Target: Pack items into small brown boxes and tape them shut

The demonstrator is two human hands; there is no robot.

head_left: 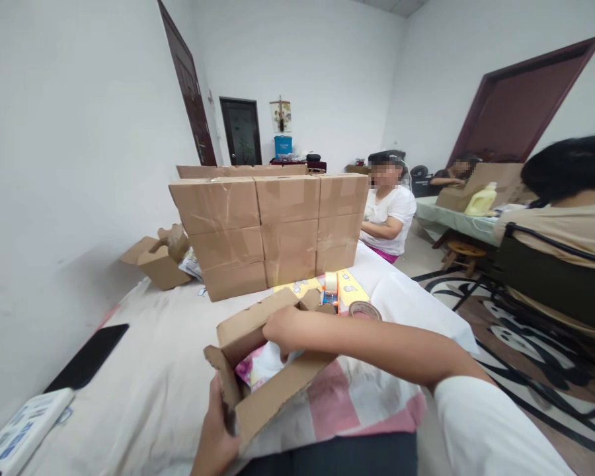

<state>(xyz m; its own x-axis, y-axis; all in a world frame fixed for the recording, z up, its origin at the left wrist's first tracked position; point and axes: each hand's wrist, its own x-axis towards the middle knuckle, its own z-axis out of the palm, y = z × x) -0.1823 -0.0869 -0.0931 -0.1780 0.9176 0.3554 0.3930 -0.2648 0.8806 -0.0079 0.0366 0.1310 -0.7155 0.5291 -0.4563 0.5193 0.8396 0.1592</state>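
An open cardboard box [265,410] sits tilted close in front of me, its flaps standing up. My left hand [217,423] grips the box's near left end, thumb and fingers on either side of the cardboard. My right hand [285,330] reaches down into the box with curled fingers. Inside, beneath that hand, lies a white and pink printed packet [260,367]; whether the fingers hold it is hidden. Just beyond my right forearm are an orange and blue tape dispenser [330,291] and a roll of tape [365,311].
Stacked closed cartons [262,231] form a wall across the table. An opened carton [161,264] stands at left, near a black flat object [89,357] and a white box [22,430]. A person in white [389,211] sits beyond; another person [565,218] sits at right.
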